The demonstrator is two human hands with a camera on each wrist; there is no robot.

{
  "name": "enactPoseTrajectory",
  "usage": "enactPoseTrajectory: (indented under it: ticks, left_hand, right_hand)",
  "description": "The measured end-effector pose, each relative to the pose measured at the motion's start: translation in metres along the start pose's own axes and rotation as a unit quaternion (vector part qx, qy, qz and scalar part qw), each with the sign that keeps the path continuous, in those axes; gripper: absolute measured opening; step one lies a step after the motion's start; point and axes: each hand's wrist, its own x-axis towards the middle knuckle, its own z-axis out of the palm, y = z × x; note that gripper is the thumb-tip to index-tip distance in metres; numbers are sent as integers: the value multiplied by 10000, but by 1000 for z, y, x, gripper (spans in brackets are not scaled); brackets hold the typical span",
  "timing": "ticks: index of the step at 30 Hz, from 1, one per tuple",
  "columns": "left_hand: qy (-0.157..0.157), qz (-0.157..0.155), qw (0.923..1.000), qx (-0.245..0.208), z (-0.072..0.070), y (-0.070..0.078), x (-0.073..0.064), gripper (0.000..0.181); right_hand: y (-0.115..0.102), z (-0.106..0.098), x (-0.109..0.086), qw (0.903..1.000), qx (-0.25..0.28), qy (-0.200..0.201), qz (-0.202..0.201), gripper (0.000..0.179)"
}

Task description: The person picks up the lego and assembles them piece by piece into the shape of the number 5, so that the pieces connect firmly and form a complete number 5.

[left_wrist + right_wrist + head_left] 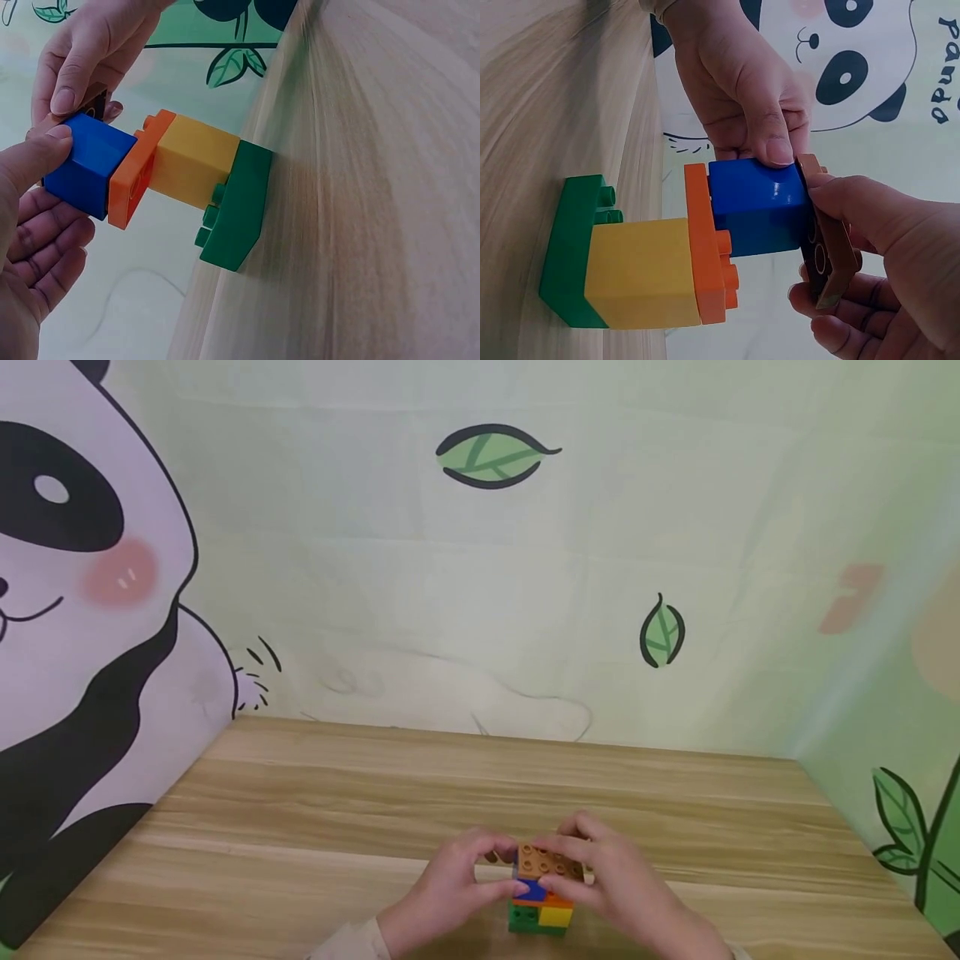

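Observation:
A small tower of toy building blocks stands on the table. At its bottom lies a green flat block (240, 210), with a yellow block (641, 274) on one half of it. Above that come an orange flat block (705, 247) and a blue block (88, 161) set toward the other end. My left hand (450, 877) pinches the blue block, thumb on its near side. A brown flat block (542, 862) is at the top, studs up, overhanging the blue one. My right hand (622, 877) grips it between thumb and fingers.
The wooden table (337, 802) meets a pale green printed backdrop (337, 568) at the back and sides. A large panda (157, 693) is printed on the left, with leaves (491, 456) across the back.

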Motion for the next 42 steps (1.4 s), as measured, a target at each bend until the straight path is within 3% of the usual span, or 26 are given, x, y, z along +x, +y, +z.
enactPoseTrajectory:
  ticks: [27,31,38,42]
  left_hand:
    - [59,-118,9999,27,1,1,0,35]
    - [29,-68,10000,57,1,0,0,34]
    - [-12,-116,9999,114,1,-1,0,33]
    - [-22,-107,9998,160,1,-1,0,34]
  right_hand:
    - [1,5,-2,9983,-438,326,-208,27]
    - [1,6,-2,9992,-363,180,5,29]
    - [2,-3,-3,9951,201,-541,806,52]
    - [4,-8,-2,9929,339,-632,952,48]
